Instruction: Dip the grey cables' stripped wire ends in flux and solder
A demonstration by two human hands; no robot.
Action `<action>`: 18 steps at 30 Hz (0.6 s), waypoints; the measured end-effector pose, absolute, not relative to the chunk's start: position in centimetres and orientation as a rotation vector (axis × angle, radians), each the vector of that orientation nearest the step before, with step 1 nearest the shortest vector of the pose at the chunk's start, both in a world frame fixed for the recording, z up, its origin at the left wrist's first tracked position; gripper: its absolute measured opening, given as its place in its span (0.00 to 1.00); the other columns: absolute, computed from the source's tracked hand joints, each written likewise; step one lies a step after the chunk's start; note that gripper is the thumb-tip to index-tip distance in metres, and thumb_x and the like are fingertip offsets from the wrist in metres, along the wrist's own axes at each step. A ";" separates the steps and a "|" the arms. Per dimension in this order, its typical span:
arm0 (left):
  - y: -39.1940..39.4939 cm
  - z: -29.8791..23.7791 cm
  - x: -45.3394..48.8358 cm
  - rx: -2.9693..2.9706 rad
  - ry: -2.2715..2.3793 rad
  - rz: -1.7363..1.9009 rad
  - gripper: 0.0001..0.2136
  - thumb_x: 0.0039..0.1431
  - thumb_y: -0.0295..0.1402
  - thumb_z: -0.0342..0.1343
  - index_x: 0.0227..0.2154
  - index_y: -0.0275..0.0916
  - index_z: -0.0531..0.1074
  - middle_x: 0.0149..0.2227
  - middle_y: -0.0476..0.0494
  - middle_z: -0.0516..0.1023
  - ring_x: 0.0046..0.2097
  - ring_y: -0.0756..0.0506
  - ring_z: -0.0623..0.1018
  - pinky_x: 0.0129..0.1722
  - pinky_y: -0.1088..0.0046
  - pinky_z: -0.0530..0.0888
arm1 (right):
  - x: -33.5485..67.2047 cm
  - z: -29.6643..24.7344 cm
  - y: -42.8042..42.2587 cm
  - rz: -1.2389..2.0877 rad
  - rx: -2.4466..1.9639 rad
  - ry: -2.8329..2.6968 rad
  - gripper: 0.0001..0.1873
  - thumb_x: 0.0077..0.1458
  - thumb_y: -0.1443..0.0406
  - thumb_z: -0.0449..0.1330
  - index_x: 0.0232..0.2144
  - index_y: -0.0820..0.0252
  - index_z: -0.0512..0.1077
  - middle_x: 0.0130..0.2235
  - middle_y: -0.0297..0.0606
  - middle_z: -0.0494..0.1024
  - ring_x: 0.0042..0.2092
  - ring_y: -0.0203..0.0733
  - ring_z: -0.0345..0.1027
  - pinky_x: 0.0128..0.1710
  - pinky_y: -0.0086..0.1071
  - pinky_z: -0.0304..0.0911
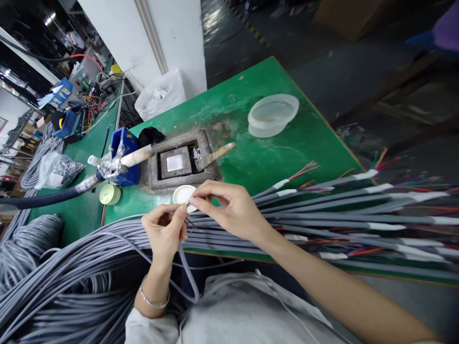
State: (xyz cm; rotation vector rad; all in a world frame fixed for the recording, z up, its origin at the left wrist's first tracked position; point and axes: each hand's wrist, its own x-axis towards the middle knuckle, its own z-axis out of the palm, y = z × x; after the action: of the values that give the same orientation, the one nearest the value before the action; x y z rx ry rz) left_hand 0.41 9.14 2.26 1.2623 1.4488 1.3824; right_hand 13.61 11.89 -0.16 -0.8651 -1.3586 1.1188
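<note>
One Head-Worn Camera, High Over the Green Table (229, 112)

There it sat, on the wearer's head above the near side of the green table, facing forward and steeply down across it! Close in, too: the left hand (164, 229) and right hand (229, 206) loomed large over the table's near edge, the wearer's shirt (251, 310) just below. The view leaned, tipping the white pillar (182, 33) beyond the table, and ran wide, from a second bench (84, 217) left of it to dark floor (301, 67) on its right.

tabletop (304, 138) bright; floor (304, 71) dim; lamp (50, 19) glaring upper left; right edge blurred; corners stretched wide
</note>
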 end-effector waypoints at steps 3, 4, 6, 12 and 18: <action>9.2 2.0 0.6 1.237 1.443 1.428 0.11 0.47 0.36 0.63 0.17 0.35 0.74 0.11 0.52 0.69 0.09 0.57 0.61 0.08 0.84 0.56 | 13.5 -0.3 11.8 1.120 -0.879 -1.299 0.08 0.50 0.65 0.59 0.22 0.60 0.74 0.26 0.36 0.78 0.28 0.35 0.68 0.28 0.29 0.61; 9.2 2.0 0.7 1.228 1.446 1.440 0.11 0.47 0.36 0.63 0.17 0.35 0.74 0.11 0.52 0.69 0.10 0.57 0.62 0.08 0.83 0.56 | 13.4 -0.3 11.8 1.123 -0.882 -1.286 0.08 0.50 0.65 0.60 0.22 0.60 0.75 0.25 0.36 0.78 0.28 0.36 0.68 0.28 0.29 0.61; 9.2 1.9 0.9 1.215 1.458 1.451 0.12 0.48 0.36 0.62 0.17 0.35 0.74 0.11 0.53 0.68 0.10 0.57 0.62 0.08 0.84 0.57 | 13.3 -0.4 11.8 1.127 -0.885 -1.263 0.07 0.49 0.65 0.61 0.22 0.60 0.75 0.25 0.36 0.78 0.27 0.35 0.68 0.28 0.29 0.62; 9.4 2.2 0.8 1.228 1.492 1.440 0.12 0.46 0.37 0.63 0.16 0.34 0.72 0.11 0.52 0.68 0.09 0.56 0.61 0.07 0.83 0.55 | 13.3 -0.2 11.6 1.047 -0.876 -1.249 0.07 0.49 0.66 0.61 0.22 0.60 0.75 0.24 0.35 0.76 0.26 0.35 0.67 0.26 0.29 0.61; 12.3 3.1 -1.7 1.339 1.640 0.994 0.12 0.42 0.35 0.63 0.13 0.34 0.70 0.07 0.53 0.64 0.09 0.56 0.60 0.08 0.82 0.54 | 14.3 0.1 11.7 0.886 -1.014 -1.101 0.05 0.49 0.67 0.61 0.23 0.57 0.74 0.24 0.33 0.74 0.27 0.36 0.63 0.27 0.31 0.61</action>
State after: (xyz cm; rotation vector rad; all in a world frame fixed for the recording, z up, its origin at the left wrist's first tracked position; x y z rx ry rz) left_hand -1.74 12.27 3.13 1.3386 1.6403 0.9935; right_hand 14.34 11.75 0.13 -1.0145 -1.1005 0.8855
